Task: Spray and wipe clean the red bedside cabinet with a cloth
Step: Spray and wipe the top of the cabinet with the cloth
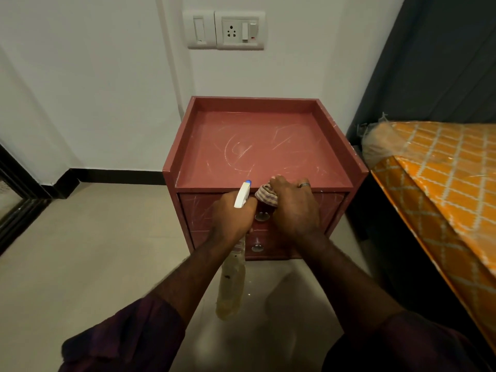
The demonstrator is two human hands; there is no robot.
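Closest to my lens, two dark purple sleeves (120,339) fill the bottom corners, and bare forearms run up from them to the middle of my feed. The red bedside cabinet (257,146) stands on the floor straight ahead, its back to the white wall (94,76) and its right side just beside the bed (440,170). Its top is a shallow tray with a raised rim on three sides, and I see pale scratches and smears all over it.

The right hand (294,208) is clenched around a bunched striped cloth (265,196) at the cabinet's front edge, above the upper drawer (198,208). I cannot tell whether the cloth touches the wood. A ring (304,185) sits on one finger. The left hand (232,218) grasps the neck of a spray bottle (231,288). Its white spray head (243,194), tipped in blue, points toward the cabinet top and lies just beside the cloth. The bottle's clear body hangs below the fist, with yellowish liquid inside. Two drawers face me, each with a round metal knob (262,216); the upper front is scratched like the top.

Further out, pale floor tiles (80,251) meet a black skirting (115,173) along the wall. A switch plate (225,29) with a socket is mounted above the cabinet. The bed carries an orange lattice-patterned cover, and a bundle in clear plastic (381,143) lies at its near corner. A dark curtain (429,63) hangs behind it.
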